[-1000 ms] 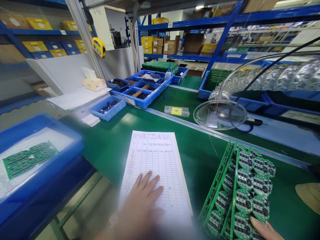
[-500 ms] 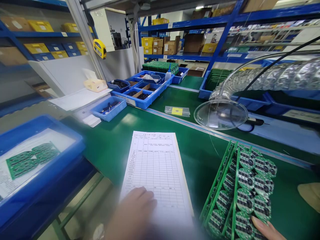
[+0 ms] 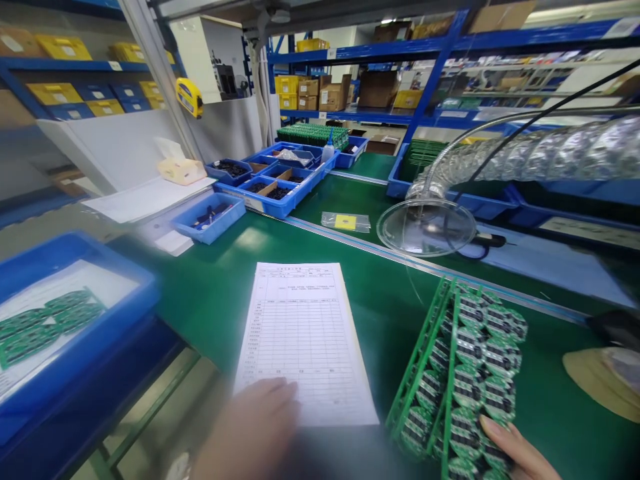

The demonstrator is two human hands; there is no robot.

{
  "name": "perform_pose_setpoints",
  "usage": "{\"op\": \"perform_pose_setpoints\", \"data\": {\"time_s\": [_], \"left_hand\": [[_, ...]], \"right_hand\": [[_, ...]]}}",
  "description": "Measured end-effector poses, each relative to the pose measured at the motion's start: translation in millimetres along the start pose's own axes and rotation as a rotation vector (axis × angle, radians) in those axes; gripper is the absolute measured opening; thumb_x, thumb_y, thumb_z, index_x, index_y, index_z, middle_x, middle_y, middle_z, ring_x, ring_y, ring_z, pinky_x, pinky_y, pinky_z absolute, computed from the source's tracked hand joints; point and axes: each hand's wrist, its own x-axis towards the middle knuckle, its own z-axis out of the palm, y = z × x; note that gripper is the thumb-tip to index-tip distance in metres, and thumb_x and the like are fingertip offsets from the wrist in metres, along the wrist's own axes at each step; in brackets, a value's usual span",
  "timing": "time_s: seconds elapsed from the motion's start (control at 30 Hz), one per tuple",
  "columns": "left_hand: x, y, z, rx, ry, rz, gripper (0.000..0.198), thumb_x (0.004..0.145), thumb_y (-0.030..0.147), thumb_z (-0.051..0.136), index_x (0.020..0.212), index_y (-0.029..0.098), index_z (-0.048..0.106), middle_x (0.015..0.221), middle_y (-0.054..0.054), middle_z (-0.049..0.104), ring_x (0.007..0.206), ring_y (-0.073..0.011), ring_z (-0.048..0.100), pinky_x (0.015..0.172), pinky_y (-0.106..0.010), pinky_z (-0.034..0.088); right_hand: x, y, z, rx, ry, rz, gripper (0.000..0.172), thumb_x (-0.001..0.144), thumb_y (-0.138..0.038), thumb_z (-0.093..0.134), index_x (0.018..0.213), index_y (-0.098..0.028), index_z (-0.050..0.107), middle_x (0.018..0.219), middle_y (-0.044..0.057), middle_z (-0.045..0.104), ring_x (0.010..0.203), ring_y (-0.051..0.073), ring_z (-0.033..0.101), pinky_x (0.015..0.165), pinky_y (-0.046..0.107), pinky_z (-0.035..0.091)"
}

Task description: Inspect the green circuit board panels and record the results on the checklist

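A printed paper form with a ruled table [image 3: 300,340] lies on the green bench mat [image 3: 210,300]. My left hand [image 3: 250,427], blurred by motion, rests at the sheet's lower left edge, and I see nothing in it. To the right stands a green panel of round circuit boards [image 3: 463,380], each with dark parts on it. My right hand [image 3: 515,453] is at the panel's lower right corner, with a fingertip on the boards. The rest of that hand runs out of the picture.
At left, a blue tray [image 3: 65,287] holds a green board panel on white paper. Blue bins of small black parts [image 3: 265,187] stand at the back. A silver flexible duct [image 3: 530,157] and clear round fan guard [image 3: 425,227] are at right, with blue shelving behind.
My left hand has slid down to the sheet's lower edge and its spread fingers have drawn together. My right hand stays at the panel. The whole view has shifted slightly left.
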Motion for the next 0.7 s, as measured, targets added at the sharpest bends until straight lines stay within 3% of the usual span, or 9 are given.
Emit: {"op": "perform_pose_setpoints", "data": {"time_s": [0.03, 0.1, 0.2, 0.27, 0.33, 0.43, 0.57, 0.63, 0.7], "left_hand": [[-3.3, -4.1, 2.9, 0.025, 0.021, 0.001, 0.027, 0.076, 0.024, 0.055, 0.101, 0.022, 0.062, 0.106, -0.006, 0.064, 0.095, -0.0249, 0.061, 0.08, -0.036, 0.051], [-11.8, -16.3, 10.1, 0.098, 0.072, -0.006, 0.033, 0.073, 0.035, 0.058, 0.104, 0.023, 0.062, 0.11, -0.007, 0.063, 0.098, -0.0283, 0.059, 0.079, -0.039, 0.052], [-20.1, -34.0, 21.4, 0.128, 0.136, -0.03, 0.047, 0.069, 0.043, 0.06, 0.113, 0.027, 0.056, 0.115, -0.005, 0.059, 0.103, -0.0296, 0.056, 0.081, -0.043, 0.051], [-17.9, -32.4, 25.6, 0.031, 0.194, -0.067, 0.051, 0.07, 0.041, 0.06, 0.118, 0.029, 0.051, 0.12, -0.005, 0.056, 0.108, -0.0292, 0.052, 0.088, -0.045, 0.046], [-8.6, -13.8, 26.2, -0.176, 0.252, -0.153, 0.051, 0.073, 0.037, 0.057, 0.122, 0.031, 0.047, 0.126, -0.004, 0.051, 0.115, -0.0278, 0.046, 0.095, -0.045, 0.039], [17.6, 37.1, 24.0, -0.666, 0.256, -0.234, 0.054, 0.076, 0.038, 0.052, 0.128, 0.03, 0.038, 0.132, -0.006, 0.043, 0.12, -0.0268, 0.04, 0.099, -0.045, 0.034], [61.1, 99.7, 22.3, -1.343, 0.157, -0.165, 0.076, 0.068, 0.047, 0.06, 0.134, 0.034, 0.024, 0.141, -0.007, 0.029, 0.127, -0.0292, 0.027, 0.097, -0.049, 0.032], [76.5, 115.2, 22.7, -1.556, 0.183, -0.195, 0.088, 0.06, 0.048, 0.068, 0.134, 0.035, 0.023, 0.142, -0.006, 0.025, 0.13, -0.0282, 0.019, 0.1, -0.047, 0.027], [84.5, 120.2, 24.7, -1.715, 0.253, -0.254, 0.091, 0.055, 0.047, 0.072, 0.133, 0.031, 0.028, 0.14, -0.007, 0.03, 0.13, -0.0269, 0.019, 0.103, -0.043, 0.025]], "right_hand": [[-7.8, -4.9, 8.5, 0.069, -0.025, 0.03, 0.062, 0.053, -0.032, 0.073, 0.111, -0.031, 0.05, 0.083, 0.005, 0.07, 0.072, 0.028, 0.066, 0.056, 0.036, 0.057], [-20.0, -11.6, 21.1, 0.148, -0.152, 0.025, 0.066, 0.055, -0.028, 0.074, 0.116, -0.024, 0.048, 0.09, 0.006, 0.069, 0.075, 0.028, 0.065, 0.066, 0.042, 0.056], [-26.6, -13.0, 27.8, 0.195, -0.253, -0.064, 0.052, 0.061, -0.024, 0.071, 0.109, -0.019, 0.053, 0.089, 0.007, 0.069, 0.077, 0.026, 0.065, 0.074, 0.042, 0.053], [-27.0, -10.8, 28.4, 0.198, -0.286, -0.134, 0.043, 0.063, -0.023, 0.07, 0.103, -0.019, 0.057, 0.087, 0.006, 0.069, 0.078, 0.025, 0.065, 0.076, 0.041, 0.052], [-28.9, -9.5, 30.5, 0.185, -0.343, -0.215, 0.036, 0.064, -0.023, 0.069, 0.099, -0.018, 0.058, 0.088, 0.005, 0.069, 0.079, 0.024, 0.065, 0.077, 0.041, 0.05], [-38.2, -13.8, 38.9, 0.079, -0.391, -0.374, 0.029, 0.067, -0.026, 0.068, 0.093, -0.015, 0.059, 0.089, 0.007, 0.068, 0.082, 0.024, 0.063, 0.079, 0.041, 0.049], [-60.4, -28.2, 54.8, -0.268, -0.229, -0.673, 0.024, 0.072, -0.032, 0.062, 0.09, -0.015, 0.061, 0.088, 0.007, 0.067, 0.083, 0.023, 0.062, 0.077, 0.037, 0.049], [-72.3, -32.8, 63.1, -0.489, -0.133, -0.918, 0.024, 0.077, -0.028, 0.054, 0.098, -0.016, 0.059, 0.096, 0.007, 0.065, 0.089, 0.022, 0.059, 0.082, 0.037, 0.047], [-82.5, -31.5, 72.1, -0.727, -0.044, -1.169, 0.035, 0.079, -0.021, 0.048, 0.114, -0.017, 0.052, 0.114, 0.009, 0.057, 0.103, 0.024, 0.052, 0.09, 0.04, 0.041]]}}
